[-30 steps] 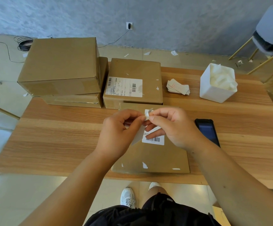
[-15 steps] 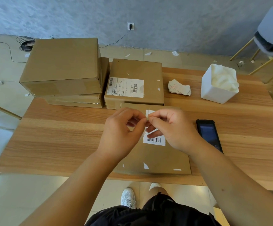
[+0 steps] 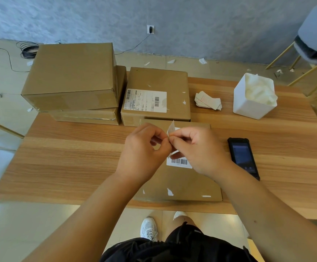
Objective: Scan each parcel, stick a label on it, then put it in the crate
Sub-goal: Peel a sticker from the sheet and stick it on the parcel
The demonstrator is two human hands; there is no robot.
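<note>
A small label (image 3: 172, 129) is held pinched between the left hand (image 3: 144, 149) and the right hand (image 3: 199, 148), seemingly being peeled. The flat parcel (image 3: 182, 184) lies directly beneath both, equally near, its long axis seemingly running 12 to 6 o'clock. On the wooden table (image 3: 68, 157) a scanner (image 3: 243, 157) is seen at 3 o'clock, stacked boxes (image 3: 72, 76) at 10 o'clock; a grey wall (image 3: 210, 25) lies beyond, no crate visible.

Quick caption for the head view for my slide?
Left hand and right hand pinch a small label above a flat parcel on the table, handheld scanner to its right.
</note>
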